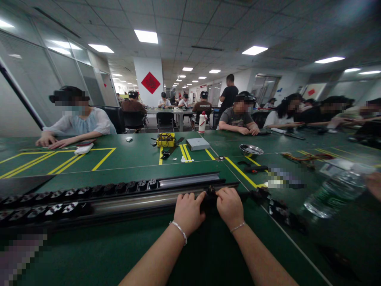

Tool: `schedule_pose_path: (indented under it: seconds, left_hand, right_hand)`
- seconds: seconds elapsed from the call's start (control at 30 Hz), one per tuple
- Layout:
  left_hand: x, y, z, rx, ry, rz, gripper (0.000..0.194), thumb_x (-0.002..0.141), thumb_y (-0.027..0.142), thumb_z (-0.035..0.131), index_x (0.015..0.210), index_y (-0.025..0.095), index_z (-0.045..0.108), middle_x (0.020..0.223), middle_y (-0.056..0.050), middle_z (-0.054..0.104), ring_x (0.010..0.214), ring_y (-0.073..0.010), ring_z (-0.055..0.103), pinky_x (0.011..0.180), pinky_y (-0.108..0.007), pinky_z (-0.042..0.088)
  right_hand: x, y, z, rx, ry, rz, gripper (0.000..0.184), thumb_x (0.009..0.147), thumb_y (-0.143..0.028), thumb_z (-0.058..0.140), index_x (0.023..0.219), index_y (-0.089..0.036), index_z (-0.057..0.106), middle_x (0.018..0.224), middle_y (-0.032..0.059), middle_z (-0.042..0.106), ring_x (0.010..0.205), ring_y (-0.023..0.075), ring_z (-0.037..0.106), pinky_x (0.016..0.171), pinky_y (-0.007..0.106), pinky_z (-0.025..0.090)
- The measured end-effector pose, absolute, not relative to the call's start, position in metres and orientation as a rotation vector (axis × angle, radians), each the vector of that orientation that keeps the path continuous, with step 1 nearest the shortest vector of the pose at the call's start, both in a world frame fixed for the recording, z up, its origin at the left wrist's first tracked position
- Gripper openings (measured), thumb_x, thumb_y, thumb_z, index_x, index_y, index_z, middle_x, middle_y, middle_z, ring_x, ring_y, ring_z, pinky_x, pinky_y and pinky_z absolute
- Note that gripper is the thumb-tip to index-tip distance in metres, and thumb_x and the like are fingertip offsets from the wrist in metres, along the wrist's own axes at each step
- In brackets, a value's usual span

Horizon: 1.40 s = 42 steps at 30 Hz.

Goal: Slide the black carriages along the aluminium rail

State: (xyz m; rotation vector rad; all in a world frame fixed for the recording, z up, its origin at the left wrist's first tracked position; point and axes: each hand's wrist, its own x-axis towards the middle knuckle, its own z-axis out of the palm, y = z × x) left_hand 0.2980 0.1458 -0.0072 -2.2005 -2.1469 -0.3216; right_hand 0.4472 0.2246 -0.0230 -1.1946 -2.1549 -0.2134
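Note:
Two long black rails lie side by side across the green table, with a far rail (190,180) and a near rail (133,203). Black socket modules (68,208) sit in a row along the left part of each. At the near rail's right end is a small black socket module (211,191), partly hidden by my fingers. My left hand (189,212) grips it from the left, index finger stretched to its top. From the other side my right hand (230,207) pinches it, fingers curled. Further right, more black parts (279,210) lie loose, blurred.
A water bottle (335,192) lies tilted at the right, near another person's hand (374,184). Beyond the rails are a metal bowl (251,149), a grey box (197,143), a yellow basket of cables (166,140) and a thermos (202,122). Several people sit around the table.

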Motion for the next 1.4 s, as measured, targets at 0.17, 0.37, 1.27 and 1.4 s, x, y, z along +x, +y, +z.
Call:
schedule_pose_path:
  seconds: [0.17,0.37,1.27,1.4]
  left_hand:
    - [0.297,0.15,-0.006,-2.266,-2.026,-0.413,0.057,0.072,0.034,0.053,0.126,0.027,0.038,0.107,-0.006,0.057,0.1,-0.0238,0.05,0.094,-0.043,0.028]
    - [0.303,0.157,-0.01,-2.365,-1.964,-0.485,0.047,0.074,0.031,0.048,0.119,0.017,0.043,0.109,-0.008,0.058,0.1,-0.0224,0.051,0.087,-0.035,0.036]
    - [0.304,0.155,-0.012,-2.364,-1.949,-0.475,0.056,0.074,0.034,0.047,0.127,0.017,0.038,0.108,-0.009,0.06,0.097,-0.0233,0.053,0.082,-0.039,0.039]
    - [0.304,0.155,-0.011,-2.364,-1.96,-0.467,0.057,0.074,0.034,0.047,0.127,0.017,0.037,0.109,-0.009,0.059,0.099,-0.0234,0.053,0.083,-0.039,0.038]
  right_hand:
    - [0.447,0.226,-0.025,-1.197,-2.155,-0.209,0.023,0.074,-0.007,0.044,0.072,-0.017,0.065,0.074,0.0052,0.06,0.08,0.0182,0.048,0.074,0.029,0.035]
    - [0.447,0.226,-0.026,-1.204,-2.139,-0.189,0.024,0.073,-0.007,0.044,0.07,-0.018,0.065,0.073,0.0049,0.06,0.079,0.0179,0.048,0.074,0.029,0.035]
    - [0.45,0.227,-0.026,-1.188,-2.138,-0.238,0.02,0.072,-0.009,0.045,0.068,-0.017,0.063,0.074,0.0044,0.061,0.076,0.0175,0.048,0.073,0.029,0.035]
    - [0.449,0.227,-0.025,-1.188,-2.131,-0.26,0.018,0.072,-0.011,0.046,0.066,-0.018,0.062,0.072,0.0041,0.06,0.076,0.0174,0.048,0.072,0.028,0.034]
